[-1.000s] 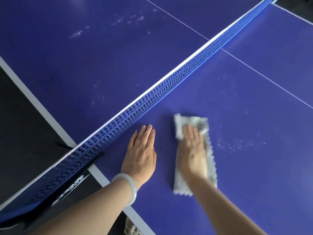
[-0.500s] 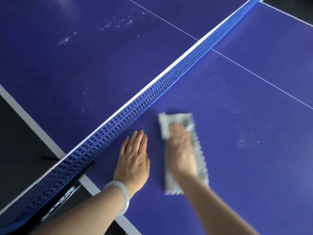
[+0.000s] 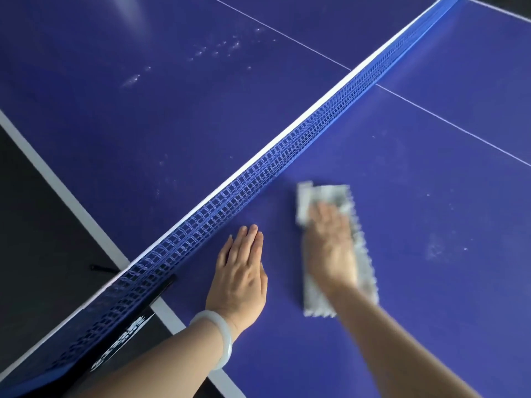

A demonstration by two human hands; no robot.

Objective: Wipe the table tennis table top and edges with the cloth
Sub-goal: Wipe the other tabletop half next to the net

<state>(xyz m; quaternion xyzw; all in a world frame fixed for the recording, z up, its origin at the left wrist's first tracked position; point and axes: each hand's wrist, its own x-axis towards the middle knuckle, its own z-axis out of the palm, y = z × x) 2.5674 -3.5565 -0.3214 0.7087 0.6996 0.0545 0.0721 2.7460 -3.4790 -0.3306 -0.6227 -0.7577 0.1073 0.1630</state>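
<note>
A blue table tennis table (image 3: pixel 416 182) fills the view. A folded grey cloth (image 3: pixel 326 193) lies flat on the near half, just right of the net. My right hand (image 3: pixel 330 245) presses down on it with straight fingers and is blurred by motion. My left hand (image 3: pixel 241 268) rests flat on the table beside the net, fingers together, a pale bangle on its wrist. Faint dusty smears (image 3: pixel 436 248) show to the right of the cloth, and whitish specks (image 3: pixel 218 50) mark the far half.
The blue net (image 3: pixel 287 156) with a white top band runs diagonally from lower left to upper right. Its black clamp (image 3: pixel 123 340) grips the white side edge (image 3: pixel 54 179) at lower left. Dark floor (image 3: pixel 37 239) lies beyond that edge.
My right hand and the cloth have slid left towards the net and back to the right. My left hand stays planted by the net. The view has shifted slightly.
</note>
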